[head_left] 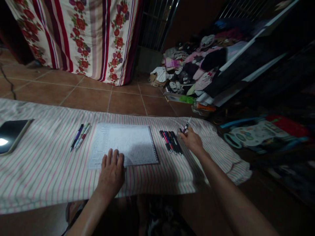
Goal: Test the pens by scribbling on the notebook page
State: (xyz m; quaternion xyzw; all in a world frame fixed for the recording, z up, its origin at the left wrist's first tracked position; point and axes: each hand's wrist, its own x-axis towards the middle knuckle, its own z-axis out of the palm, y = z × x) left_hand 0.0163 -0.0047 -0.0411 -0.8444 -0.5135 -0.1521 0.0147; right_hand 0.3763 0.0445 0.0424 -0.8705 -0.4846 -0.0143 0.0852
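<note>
Striped cloth is spread over the desk. The near edge of a notebook is touched by the left hand, fingers slightly parted, nothing seen in its grip. A pen is pinched in the right hand's closed grip, just right of a row of pens. Three pens are laid left of the notebook. Beyond, tiled floor, heaped clothes and a flowered curtain are seen.

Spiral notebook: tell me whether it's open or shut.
Open. The spiral notebook shows a pale, marked page face up, with its coil along the right edge.
</note>
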